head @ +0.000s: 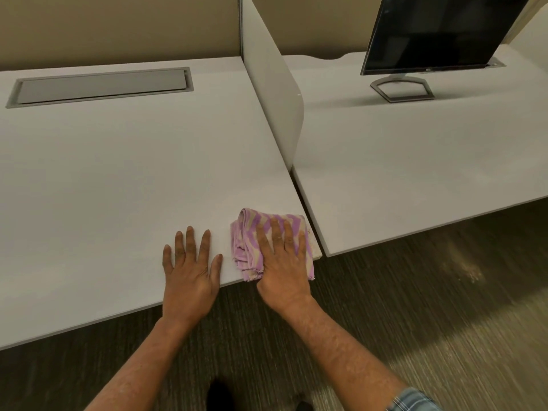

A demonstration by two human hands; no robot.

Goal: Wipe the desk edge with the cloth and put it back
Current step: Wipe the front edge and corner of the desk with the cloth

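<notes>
A folded purple and cream cloth (247, 247) lies on the near right corner of the white desk (118, 173), partly hanging over the front edge. My right hand (281, 262) presses flat on top of the cloth with fingers spread. My left hand (189, 268) rests flat on the bare desk just left of the cloth, fingers apart, palm at the front edge, holding nothing.
A white divider panel (275, 93) stands between this desk and the neighbouring desk (415, 173), which carries a dark monitor (439, 34) on a grey stand. A grey cable hatch (100, 86) sits at the back left. Dark carpet (385, 292) lies below.
</notes>
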